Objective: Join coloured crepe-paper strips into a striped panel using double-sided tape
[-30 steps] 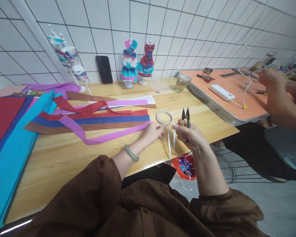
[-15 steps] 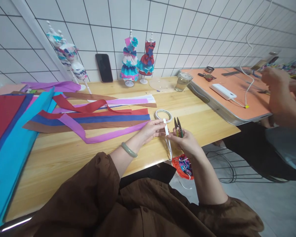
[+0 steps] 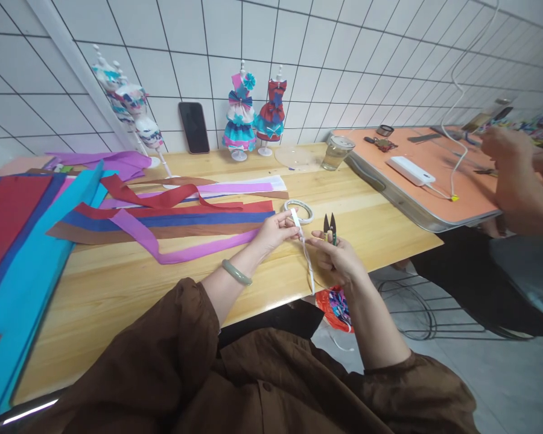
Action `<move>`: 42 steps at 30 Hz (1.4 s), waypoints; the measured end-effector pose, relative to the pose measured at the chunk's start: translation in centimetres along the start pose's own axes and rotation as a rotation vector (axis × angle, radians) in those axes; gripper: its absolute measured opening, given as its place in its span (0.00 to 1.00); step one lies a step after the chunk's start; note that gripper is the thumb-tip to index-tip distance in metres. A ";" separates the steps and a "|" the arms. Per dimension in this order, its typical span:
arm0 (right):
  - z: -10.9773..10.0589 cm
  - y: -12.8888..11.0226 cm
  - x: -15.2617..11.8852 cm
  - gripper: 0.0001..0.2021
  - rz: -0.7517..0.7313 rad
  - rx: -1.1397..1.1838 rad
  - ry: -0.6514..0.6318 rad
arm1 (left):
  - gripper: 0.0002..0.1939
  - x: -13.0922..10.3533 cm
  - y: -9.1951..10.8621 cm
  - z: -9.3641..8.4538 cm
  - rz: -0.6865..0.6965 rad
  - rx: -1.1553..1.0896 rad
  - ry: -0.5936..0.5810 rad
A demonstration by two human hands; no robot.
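Note:
Pinched between the fingers of my left hand is a narrow white strip, whose long tail hangs down over the table's front edge. My right hand holds thread snips, their dark blades pointing up and a little apart. Its fingertips are close to the strip, just right of my left hand; whether they touch it I cannot tell. A roll of tape lies flat right behind my left fingers. Left of that hand a purple strip runs across the wooden table.
Red, blue and brown strips and larger coloured sheets cover the left side. Behind stand dressed mini mannequins, a phone and a glass. On the right, another person's hand is over an orange table.
My left hand has shifted slightly left and up with the white strip. My right fingers have drawn back from the strip, the snips staying in that hand.

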State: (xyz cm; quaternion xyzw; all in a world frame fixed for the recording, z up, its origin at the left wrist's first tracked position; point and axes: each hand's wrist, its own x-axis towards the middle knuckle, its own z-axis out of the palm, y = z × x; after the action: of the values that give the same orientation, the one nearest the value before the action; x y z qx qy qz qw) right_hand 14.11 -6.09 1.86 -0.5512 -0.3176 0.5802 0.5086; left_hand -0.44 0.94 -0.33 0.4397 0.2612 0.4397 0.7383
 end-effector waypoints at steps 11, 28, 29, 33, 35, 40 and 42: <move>0.0 0.3 -0.3 0.21 0.029 0.222 0.000 | 0.29 0.4 -0.4 -0.3 0.053 -0.041 -0.013; -0.7 0.7 -2.4 0.27 -0.292 -0.520 0.227 | 0.23 0.2 0.4 -0.5 0.014 -0.171 0.028; -1.0 0.5 -2.4 0.27 -0.315 -0.569 0.239 | 0.22 0.2 0.3 -0.5 0.012 -0.163 0.029; -2.3 -0.6 -1.9 0.23 -0.449 -0.725 0.262 | 0.20 0.3 0.2 -0.4 0.010 -0.122 0.034; -2.7 -1.3 -1.5 0.22 -0.488 -0.781 0.246 | 0.22 0.5 0.1 -0.4 0.013 -0.118 0.041; -3.3 -2.2 0.3 0.22 -0.498 -0.772 0.199 | 0.26 0.8 -0.2 -0.9 0.032 -0.144 0.012; -3.7 -2.2 1.1 0.23 -0.433 -0.683 0.151 | 0.27 0.8 -0.3 -1.1 0.042 -0.156 0.006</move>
State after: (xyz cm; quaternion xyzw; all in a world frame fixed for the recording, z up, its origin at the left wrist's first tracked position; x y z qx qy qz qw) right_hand 18.35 -5.21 2.82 -0.6497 -0.5624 0.2791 0.4287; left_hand -0.73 2.06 -1.14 0.3847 0.2190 0.4756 0.7602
